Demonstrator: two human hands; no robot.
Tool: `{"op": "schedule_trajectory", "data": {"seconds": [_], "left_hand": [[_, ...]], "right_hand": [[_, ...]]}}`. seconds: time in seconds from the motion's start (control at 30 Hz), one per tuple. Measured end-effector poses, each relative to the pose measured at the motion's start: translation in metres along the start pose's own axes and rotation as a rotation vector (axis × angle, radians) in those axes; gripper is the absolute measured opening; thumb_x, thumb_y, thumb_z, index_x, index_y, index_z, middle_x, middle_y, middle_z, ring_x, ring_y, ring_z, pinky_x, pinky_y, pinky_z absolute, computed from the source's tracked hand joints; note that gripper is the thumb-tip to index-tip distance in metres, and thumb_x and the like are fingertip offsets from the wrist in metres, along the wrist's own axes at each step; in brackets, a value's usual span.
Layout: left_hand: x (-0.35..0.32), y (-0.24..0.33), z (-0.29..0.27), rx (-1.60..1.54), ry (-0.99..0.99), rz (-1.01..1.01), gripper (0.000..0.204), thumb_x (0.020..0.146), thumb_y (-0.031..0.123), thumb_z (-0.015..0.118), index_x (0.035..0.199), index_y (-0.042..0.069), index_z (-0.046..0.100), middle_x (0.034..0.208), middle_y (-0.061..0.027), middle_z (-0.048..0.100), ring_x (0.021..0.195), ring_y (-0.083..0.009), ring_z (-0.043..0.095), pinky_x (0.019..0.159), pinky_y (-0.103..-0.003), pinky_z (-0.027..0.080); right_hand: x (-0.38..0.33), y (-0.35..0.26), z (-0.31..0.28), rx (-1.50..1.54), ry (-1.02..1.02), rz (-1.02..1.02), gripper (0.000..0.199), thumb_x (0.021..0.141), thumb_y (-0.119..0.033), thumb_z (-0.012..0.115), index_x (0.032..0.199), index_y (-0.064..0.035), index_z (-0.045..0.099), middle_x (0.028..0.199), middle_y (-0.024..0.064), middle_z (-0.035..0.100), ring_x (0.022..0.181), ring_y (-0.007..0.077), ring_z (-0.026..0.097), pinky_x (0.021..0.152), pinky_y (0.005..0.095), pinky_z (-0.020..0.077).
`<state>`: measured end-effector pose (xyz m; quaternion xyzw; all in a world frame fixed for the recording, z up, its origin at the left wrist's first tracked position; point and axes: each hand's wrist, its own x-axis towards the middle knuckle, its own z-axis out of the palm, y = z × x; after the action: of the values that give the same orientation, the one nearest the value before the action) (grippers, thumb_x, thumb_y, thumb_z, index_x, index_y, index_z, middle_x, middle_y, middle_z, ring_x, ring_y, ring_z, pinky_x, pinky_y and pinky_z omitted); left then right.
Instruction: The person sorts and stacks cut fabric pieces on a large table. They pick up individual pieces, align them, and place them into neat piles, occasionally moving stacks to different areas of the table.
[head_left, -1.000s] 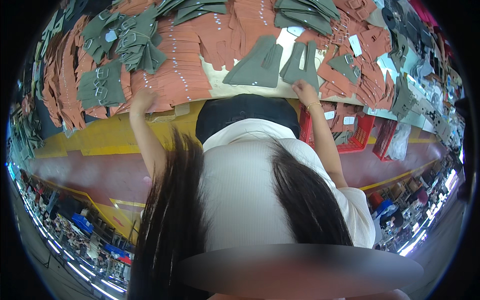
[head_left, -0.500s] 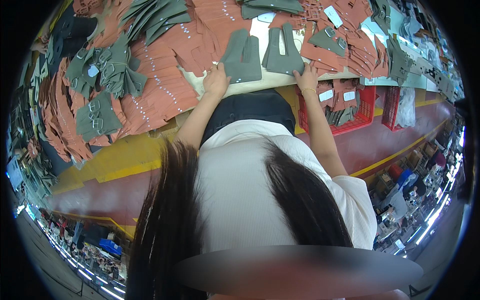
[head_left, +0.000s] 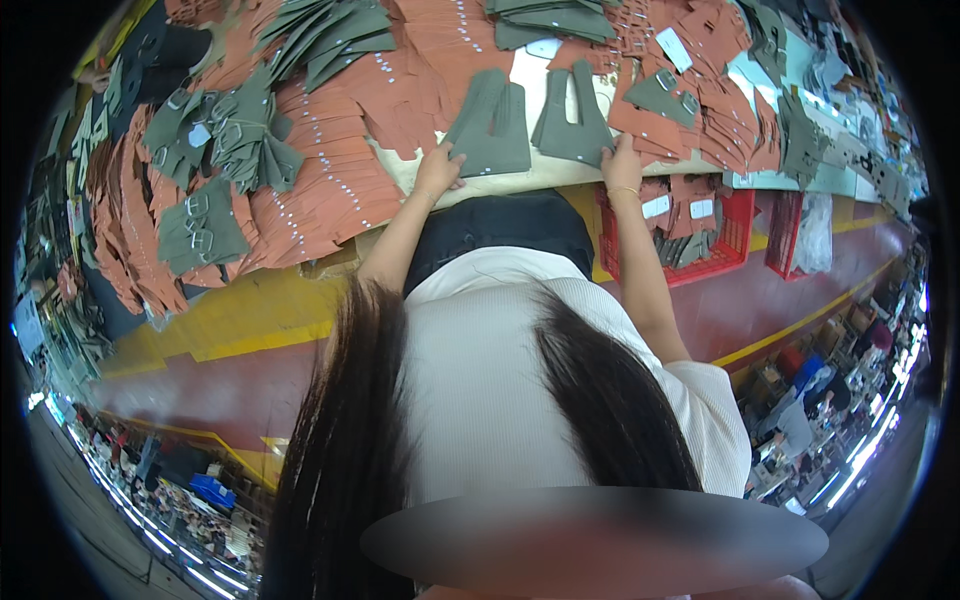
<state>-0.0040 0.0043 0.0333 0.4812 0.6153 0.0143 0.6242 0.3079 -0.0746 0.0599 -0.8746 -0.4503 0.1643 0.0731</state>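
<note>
Counter [head_left: 560, 172] pale, crowded with cut pieces: grey-green buckled pieces [head_left: 215, 150] far left of fingers, rust-orange pieces [head_left: 330, 170] just left. Floor [head_left: 230, 330] red with yellow bands below counter edge. Red crate [head_left: 690, 225] under counter, below right fingers.

Left hand [head_left: 437, 170]: fingers spread flat, pressing lower left corner of left grey-green piece [head_left: 492, 130]; piece lies above and right of fingertips.

Right hand [head_left: 622, 165]: fingers together, resting on lower right edge of right grey-green piece [head_left: 572, 118]; piece lies above and left of fingertips. Whether pinching, cannot tell.
</note>
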Motion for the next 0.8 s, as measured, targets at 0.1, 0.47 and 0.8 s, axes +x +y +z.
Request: {"op": "schedule_trajectory", "data": {"seconds": [0.1,0.47,0.8], "left_hand": [[0.001,-0.004,-0.005,-0.300,-0.123,-0.115,0.039,0.093,0.023,0.050,0.122,-0.003,0.046,0.105,-0.0176,0.059,0.064,-0.0291,0.068,0.050,-0.030,0.056],[0.004,-0.017,-0.014,-0.636,-0.241,-0.217,0.083,0.088,0.069,0.028,0.135,0.001,0.035,0.122,-0.0188,0.054,0.078,-0.0260,0.068,0.064,-0.031,0.056],[0.009,-0.014,-0.002,-0.446,-0.179,-0.109,0.068,0.089,0.020,0.060,0.136,-0.013,0.023,0.131,-0.0270,0.043,0.068,-0.0287,0.068,0.049,-0.029,0.055]], "right_hand": [[0.003,-0.024,-0.032,0.312,-0.072,-0.063,0.022,0.082,-0.015,0.063,0.096,-0.0030,0.049,0.085,0.0194,0.064,0.081,0.0348,0.064,0.070,0.0416,0.0491],[-0.016,-0.088,0.013,1.019,-0.676,0.134,0.023,0.089,-0.010,0.058,0.107,-0.0064,0.043,0.095,0.0062,0.057,0.084,0.0150,0.058,0.064,0.0347,0.0580],[-0.003,-0.072,0.059,0.179,-0.474,-0.254,0.037,0.078,-0.017,0.069,0.106,-0.0003,0.052,0.093,0.0163,0.058,0.079,0.0313,0.061,0.075,0.0380,0.0485]]}}
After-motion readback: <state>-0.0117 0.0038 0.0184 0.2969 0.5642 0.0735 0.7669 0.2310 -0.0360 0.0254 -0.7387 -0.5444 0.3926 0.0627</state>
